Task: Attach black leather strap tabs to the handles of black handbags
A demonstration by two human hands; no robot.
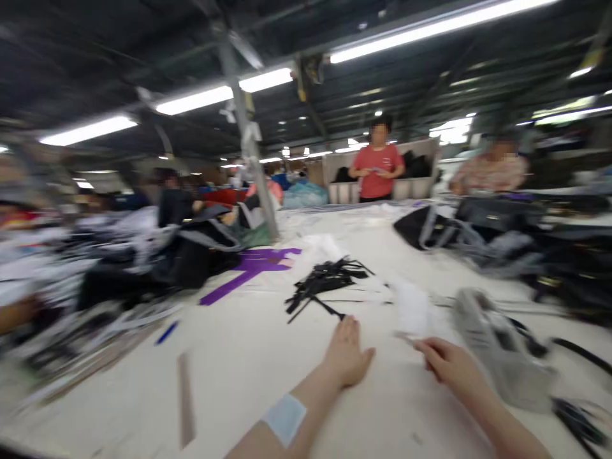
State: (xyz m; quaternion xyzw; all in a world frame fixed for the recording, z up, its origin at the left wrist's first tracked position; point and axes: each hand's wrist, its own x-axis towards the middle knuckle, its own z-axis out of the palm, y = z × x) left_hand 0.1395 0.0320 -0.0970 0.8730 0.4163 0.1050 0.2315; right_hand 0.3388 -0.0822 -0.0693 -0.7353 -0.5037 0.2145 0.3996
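My left hand [347, 352] lies flat on the white table [248, 357], its fingers stretched toward a bundle of black strips [325, 280] just ahead of it. A pale patch is stuck on that forearm. My right hand [449, 364] is curled in a pinch on the lower edge of a small white piece of fabric or paper [412, 309]. The whole picture is smeared by motion.
A grey tool-like object [492, 344] with dark cords lies right of my right hand. Purple strips [253, 268] and heaps of black and grey fabric [157, 261] cover the left and far right. A metal pole [248, 140] rises mid-table. Other people stand or sit beyond the table.
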